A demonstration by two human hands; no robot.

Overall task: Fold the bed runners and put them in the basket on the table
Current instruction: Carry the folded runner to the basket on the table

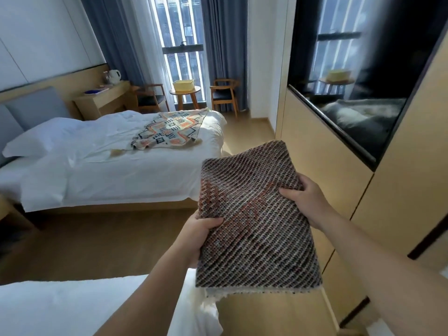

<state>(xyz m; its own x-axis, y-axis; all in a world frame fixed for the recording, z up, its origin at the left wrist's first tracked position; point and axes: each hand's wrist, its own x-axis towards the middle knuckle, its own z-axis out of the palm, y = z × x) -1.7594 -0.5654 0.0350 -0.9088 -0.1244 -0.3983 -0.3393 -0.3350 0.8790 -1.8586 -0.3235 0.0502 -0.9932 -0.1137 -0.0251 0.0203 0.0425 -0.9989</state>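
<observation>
A folded brown woven bed runner [257,214] was gripped between the left hand [201,235] and the right hand [306,200]. Far beyond the hands, a patterned runner [169,130] lay on the bed [97,154], with the yellow basket [183,85] seen on the round table [185,91].

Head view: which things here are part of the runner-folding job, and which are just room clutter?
Part of the job:
- folded woven runner, gripped by left hand and right hand
- patterned runner, spread on the far bed
- yellow basket on the round table

Just lying about:
- kettle on the desk
- two wooden chairs
- pillow
</observation>
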